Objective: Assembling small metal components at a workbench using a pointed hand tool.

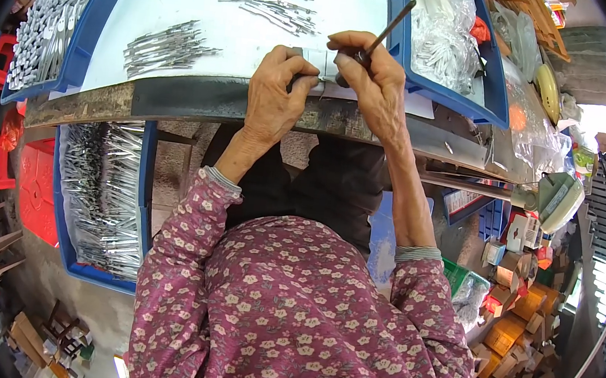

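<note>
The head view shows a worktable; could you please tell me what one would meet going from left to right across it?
Left blue tray → lower pile of thin metal pieces → left hand → right hand → right blue tray.

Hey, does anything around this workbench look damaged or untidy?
Yes: the workbench's front edge looks worn, patchy and discoloured left of its dark strip. At lower right, cardboard boxes lie in a jumbled heap.
</note>
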### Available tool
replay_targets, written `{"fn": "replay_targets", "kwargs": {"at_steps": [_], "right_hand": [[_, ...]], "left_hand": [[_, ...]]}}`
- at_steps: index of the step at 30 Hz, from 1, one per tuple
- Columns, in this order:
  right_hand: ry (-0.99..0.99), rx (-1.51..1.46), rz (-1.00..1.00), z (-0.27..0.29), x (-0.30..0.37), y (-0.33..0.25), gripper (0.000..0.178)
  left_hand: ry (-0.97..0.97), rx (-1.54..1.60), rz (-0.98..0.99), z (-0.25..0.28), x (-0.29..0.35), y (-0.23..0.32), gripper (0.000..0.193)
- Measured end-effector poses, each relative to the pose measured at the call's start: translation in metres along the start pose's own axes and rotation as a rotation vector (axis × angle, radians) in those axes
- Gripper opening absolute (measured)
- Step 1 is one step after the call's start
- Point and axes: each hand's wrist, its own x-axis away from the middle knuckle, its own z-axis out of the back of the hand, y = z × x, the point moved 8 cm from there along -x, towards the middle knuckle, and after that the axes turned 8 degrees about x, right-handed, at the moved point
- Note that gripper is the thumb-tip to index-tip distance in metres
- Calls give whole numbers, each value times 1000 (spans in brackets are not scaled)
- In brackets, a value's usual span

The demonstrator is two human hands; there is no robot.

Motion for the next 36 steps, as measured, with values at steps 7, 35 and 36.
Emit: {"fn": "replay_targets", "kwargs": {"at_steps": [7,35,36], "right_hand": [[73,512,164,14,10,-23,22],[357,264,-63,59,33,14,25],[346,171,-122,64,35,18,25]], "left_hand": [[9,3,-37,2,0,2,9],[-8,27,-23,1,-1,2,6],[-11,28,-24,1,-1,3,6]]}}
